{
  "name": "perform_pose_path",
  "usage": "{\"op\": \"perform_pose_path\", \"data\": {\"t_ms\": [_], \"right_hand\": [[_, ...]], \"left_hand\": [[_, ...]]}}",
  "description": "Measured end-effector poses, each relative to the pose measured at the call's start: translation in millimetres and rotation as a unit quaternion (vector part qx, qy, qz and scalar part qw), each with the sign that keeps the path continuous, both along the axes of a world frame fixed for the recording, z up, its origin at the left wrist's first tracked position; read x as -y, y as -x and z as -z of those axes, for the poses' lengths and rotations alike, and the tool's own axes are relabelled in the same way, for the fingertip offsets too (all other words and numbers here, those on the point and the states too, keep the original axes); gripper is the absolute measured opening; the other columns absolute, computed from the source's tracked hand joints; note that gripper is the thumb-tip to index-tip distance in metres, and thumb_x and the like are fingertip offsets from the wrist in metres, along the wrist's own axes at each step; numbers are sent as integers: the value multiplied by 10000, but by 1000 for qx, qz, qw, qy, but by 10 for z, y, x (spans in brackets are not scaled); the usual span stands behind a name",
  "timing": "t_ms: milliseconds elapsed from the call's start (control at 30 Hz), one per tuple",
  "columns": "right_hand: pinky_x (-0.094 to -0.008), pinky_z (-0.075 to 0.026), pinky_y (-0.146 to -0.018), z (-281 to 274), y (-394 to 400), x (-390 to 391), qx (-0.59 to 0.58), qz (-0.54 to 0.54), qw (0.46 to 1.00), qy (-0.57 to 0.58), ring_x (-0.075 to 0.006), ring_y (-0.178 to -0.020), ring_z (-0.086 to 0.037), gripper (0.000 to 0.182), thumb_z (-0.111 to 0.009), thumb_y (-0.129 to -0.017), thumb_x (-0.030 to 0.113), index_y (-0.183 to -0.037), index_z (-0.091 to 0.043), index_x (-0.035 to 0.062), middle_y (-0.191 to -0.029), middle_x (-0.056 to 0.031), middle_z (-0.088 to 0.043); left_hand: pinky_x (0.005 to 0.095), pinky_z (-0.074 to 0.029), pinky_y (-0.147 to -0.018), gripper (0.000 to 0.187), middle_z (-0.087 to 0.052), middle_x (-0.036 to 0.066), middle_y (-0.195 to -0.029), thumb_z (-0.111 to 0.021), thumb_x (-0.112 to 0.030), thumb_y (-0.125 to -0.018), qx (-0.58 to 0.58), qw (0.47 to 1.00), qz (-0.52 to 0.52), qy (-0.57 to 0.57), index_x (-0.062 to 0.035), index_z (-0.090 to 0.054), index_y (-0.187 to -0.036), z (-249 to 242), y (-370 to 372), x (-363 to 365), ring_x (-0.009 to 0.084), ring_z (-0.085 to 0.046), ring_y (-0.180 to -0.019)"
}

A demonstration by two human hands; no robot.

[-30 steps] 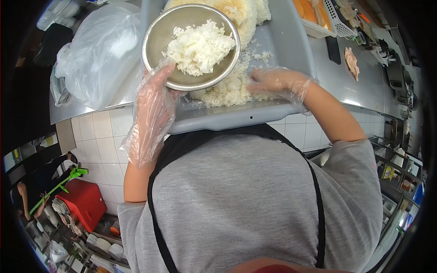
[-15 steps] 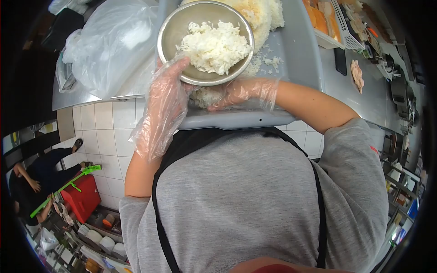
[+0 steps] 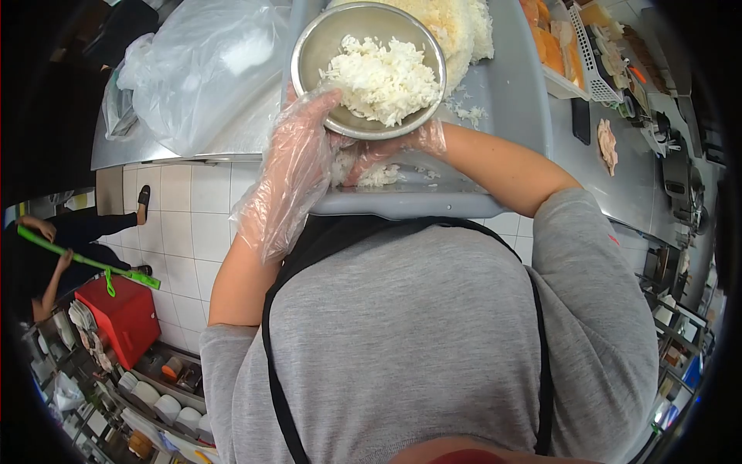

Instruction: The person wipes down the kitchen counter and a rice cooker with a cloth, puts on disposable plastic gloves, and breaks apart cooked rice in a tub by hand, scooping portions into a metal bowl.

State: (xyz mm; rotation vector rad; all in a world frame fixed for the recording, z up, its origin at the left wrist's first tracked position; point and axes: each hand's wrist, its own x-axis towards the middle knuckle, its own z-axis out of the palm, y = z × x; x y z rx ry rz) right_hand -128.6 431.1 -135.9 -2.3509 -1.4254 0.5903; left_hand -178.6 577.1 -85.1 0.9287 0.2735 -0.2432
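A metal bowl [image 3: 305, 58] with a mound of cooked white rice [image 3: 382, 81] in it is held over the near end of a grey tub [image 3: 525, 93]. My left hand [image 3: 297, 147], in a clear plastic glove, grips the bowl's near-left side with the thumb over the rim. Below the bowl, my gloved right hand [image 3: 382, 155] is curled beside some loose rice inside the tub. The bowl hides part of its fingers; white rice shows against them. More rice [image 3: 464, 46] is heaped at the tub's far end.
A large clear plastic bag [image 3: 189, 77] lies on the metal counter to the left. On the right are bread in a white basket [image 3: 568, 81], a dark phone [image 3: 580, 121] and a crumpled glove [image 3: 607, 147]. Someone with a green-handled tool [image 3: 93, 259] is near a red bin [image 3: 124, 317].
The bowl and both hands have shifted slightly right in view. My right hand has drawn further under the bowl, uncovering loose rice on the tub floor. The other person's green tool has moved.
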Motion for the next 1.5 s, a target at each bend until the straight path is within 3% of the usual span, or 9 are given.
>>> {"op": "perform_pose_path", "data": {"t_ms": [167,267,333,433,767,967,1100,1333,1500], "right_hand": [[-443,-246,-1096,152,-60,24,109,-9,994,27,-322,-1315,-285,948,-617,-660,679,-1397,-334,154,-1418,-144,-330],[-443,-217,-1112,-24,-16,127,-80,74,992,71,-331,-1327,-261,897,-724,-666,508,-1388,-345,134,-1427,-170,-305],[-468,-177,-1123,-120,0,368,-509,247,823,53,-343,-1331,-252,870,-805,-622,249,-1363,-371,107,-1427,-187,-296],[-494,-197,-1114,-76,-24,775,-507,282,812,68,-339,-1311,-290,856,-815,-539,68,-1307,-438,109,-1402,-172,-339],[-433,-390,-1020,-861,-6,1321,-435,303,836,-140,-262,-1174,-471,593,-794,-559,82,-1108,-598,186,-1295,-109,-475],[-442,-342,-1053,-831,261,674,139,198,967,-74,-260,-1280,-376,435,-649,-767,440,-1144,-593,232,-1332,-90,-455],[-457,-294,-1074,-528,402,541,172,142,972,-69,-280,-1306,-333,539,-447,-832,592,-1236,-533,246,-1401,-106,-364],[-460,-303,-1071,-801,372,515,137,188,969,-81,-259,-1315,-326,526,-493,-833,558,-1240,-546,230,-1427,-41,-354],[-372,-392,-973,-1154,174,1106,-55,430,874,-221,-211,-1217,-433,491,-555,-828,511,-1199,-588,191,-1307,-44,-506]], "left_hand": [[382,-549,-821,531,-455,200,-1212,-560,-74,-852,1,1000,-3,-20,-8,-308,-1315,64,-50,-22,292,-522,-1099],[387,-545,-832,564,-450,196,-1220,-569,-66,-845,16,1000,-7,-18,-22,-285,-1331,78,-55,-25,294,-522,-1098],[386,-539,-845,570,-450,192,-1219,-570,-66,-845,8,1000,-3,-28,-24,-280,-1334,21,-38,-3,292,-523,-1097],[377,-529,-857,584,-452,184,-1222,-567,-68,-843,-7,999,-2,-50,-33,-266,-1343,21,-40,26,280,-525,-1090],[311,-538,-766,622,-503,151,-1170,-500,-45,-816,-47,989,44,-131,-26,-235,-1378,-45,-15,106,224,-590,-977],[252,-535,-693,630,-532,116,-1121,-484,-32,-772,-39,966,194,-164,-48,-307,-1376,-65,21,19,156,-615,-802],[226,-522,-763,629,-563,92,-1035,-466,-27,-817,10,954,215,-210,-92,-261,-1408,7,79,-1,116,-576,-852],[237,-539,-703,654,-546,113,-1074,-469,-10,-802,105,958,189,-190,-90,-243,-1412,240,27,-82,140,-586,-823],[248,-547,-695,581,-543,132,-1095,-492,-43,-810,47,985,116,-116,7,-269,-1344,10,104,-20,157,-598,-904]]}}
